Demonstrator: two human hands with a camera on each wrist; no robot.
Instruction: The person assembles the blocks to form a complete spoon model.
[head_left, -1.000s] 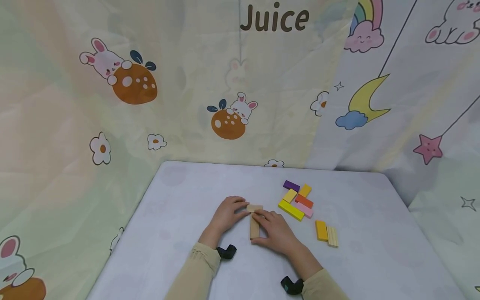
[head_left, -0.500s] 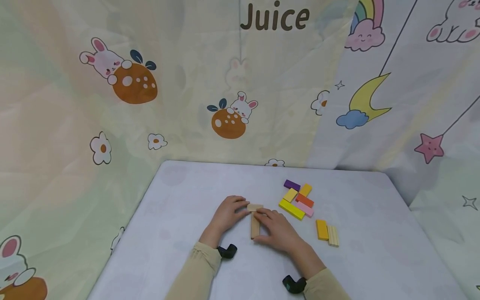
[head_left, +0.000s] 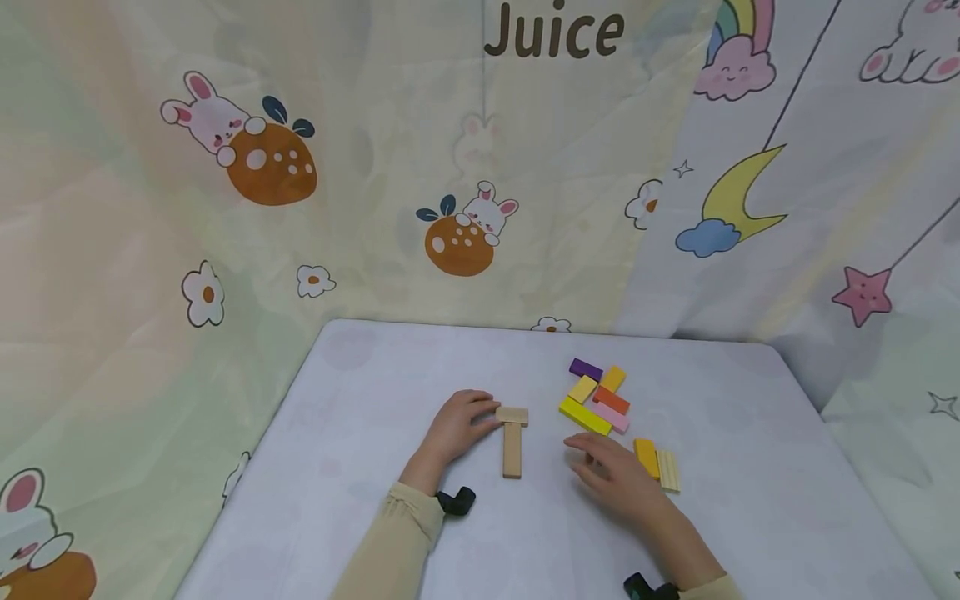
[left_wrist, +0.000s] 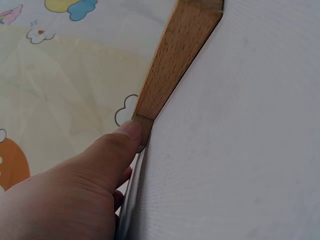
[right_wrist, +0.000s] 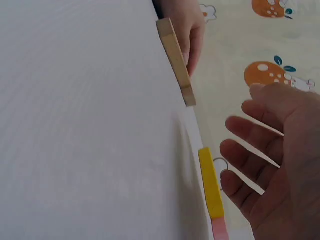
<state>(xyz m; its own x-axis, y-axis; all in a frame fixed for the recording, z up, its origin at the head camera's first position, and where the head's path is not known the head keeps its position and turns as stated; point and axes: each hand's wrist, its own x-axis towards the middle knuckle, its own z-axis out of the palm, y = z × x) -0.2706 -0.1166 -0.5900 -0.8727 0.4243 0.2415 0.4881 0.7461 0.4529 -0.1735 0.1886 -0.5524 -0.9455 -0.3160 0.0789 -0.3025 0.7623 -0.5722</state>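
Two plain wooden blocks form a T on the table. The crosspiece block (head_left: 513, 416) lies at the far end of the longer stem block (head_left: 512, 452). My left hand (head_left: 453, 431) pinches the crosspiece's left end between thumb and fingers; in the left wrist view, the thumb (left_wrist: 107, 152) presses on that end. My right hand (head_left: 618, 479) holds nothing, its fingers loosely bent and spread above the table. It is right of the T, just short of the yellow block (head_left: 585, 415) and left of an orange-yellow block (head_left: 647, 459).
Beyond my right hand is a cluster of purple (head_left: 586, 368), orange (head_left: 612, 400), pink (head_left: 610, 416) and yellow blocks. A pale grooved wooden piece (head_left: 668, 471) lies against the orange-yellow block. A printed cloth (head_left: 375, 167) hangs behind the white table (head_left: 375, 358).
My right hand has let go of the stem block and moved right, toward the coloured blocks. My left hand stays at the crosspiece, and the T has kept its shape.
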